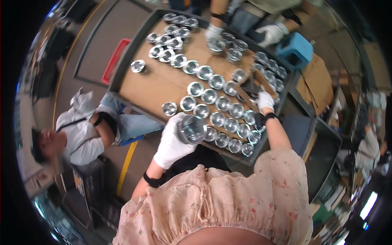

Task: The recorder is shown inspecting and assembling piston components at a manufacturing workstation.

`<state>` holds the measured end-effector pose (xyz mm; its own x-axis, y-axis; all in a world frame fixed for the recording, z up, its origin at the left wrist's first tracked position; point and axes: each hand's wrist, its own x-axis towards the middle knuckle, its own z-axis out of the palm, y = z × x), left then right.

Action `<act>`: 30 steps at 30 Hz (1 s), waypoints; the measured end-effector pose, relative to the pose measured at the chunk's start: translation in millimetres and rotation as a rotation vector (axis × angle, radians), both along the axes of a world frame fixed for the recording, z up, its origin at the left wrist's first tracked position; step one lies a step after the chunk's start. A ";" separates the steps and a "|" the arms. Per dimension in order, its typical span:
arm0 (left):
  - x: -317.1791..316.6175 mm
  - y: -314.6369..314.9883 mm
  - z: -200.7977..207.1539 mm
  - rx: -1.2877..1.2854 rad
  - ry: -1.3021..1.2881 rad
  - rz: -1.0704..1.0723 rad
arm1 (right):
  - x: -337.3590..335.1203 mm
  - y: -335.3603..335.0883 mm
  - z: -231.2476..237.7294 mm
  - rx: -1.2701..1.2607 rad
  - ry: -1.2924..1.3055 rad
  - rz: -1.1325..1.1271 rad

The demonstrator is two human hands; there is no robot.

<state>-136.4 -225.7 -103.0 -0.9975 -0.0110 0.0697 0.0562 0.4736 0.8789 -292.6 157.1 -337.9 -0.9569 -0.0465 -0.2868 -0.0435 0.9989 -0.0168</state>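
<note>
My left hand point(173, 143), in a white glove, is closed around a clear round glass cup point(192, 129) at the table's near edge. The cup is tilted so that its round opening faces up toward me. At the right side of the table, my gloved right hand point(265, 102) reaches to a small open cardboard box point(263, 83) with dark pieces in and beside it. Its fingers look curled, but what they grip is too small to make out. Rows of similar glass cups point(209, 96) stand between and beyond my hands.
A dark raised rim point(128, 61) borders the brown table surface point(141, 92). Across from me a co-worker's gloved hand point(214, 33) touches a cup. Another person point(87, 126) sits at the left. A blue stool point(295, 51) and a red tray point(115, 61) stand beyond the rim.
</note>
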 end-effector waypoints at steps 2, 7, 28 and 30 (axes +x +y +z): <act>-3.0 -2.9 8.4 -0.024 -0.043 -0.039 | 2.7 7.0 4.2 -0.007 0.058 0.113; 1.8 -8.5 -2.1 0.089 -0.038 -0.160 | 7.5 19.9 21.6 0.148 0.126 0.234; 47.7 102.5 19.0 -0.251 0.321 -0.652 | 143.2 -88.8 323.9 -1.091 -0.012 -0.197; 64.4 114.6 16.9 -0.250 0.384 -0.589 | 149.7 -87.7 297.7 -1.150 0.014 -0.216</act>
<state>-72.0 -111.1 -86.2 -0.7381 0.5797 0.3452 0.6440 0.4530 0.6165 -142.9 69.3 -40.2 -0.9793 -0.1080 -0.1711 0.1181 0.3818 -0.9167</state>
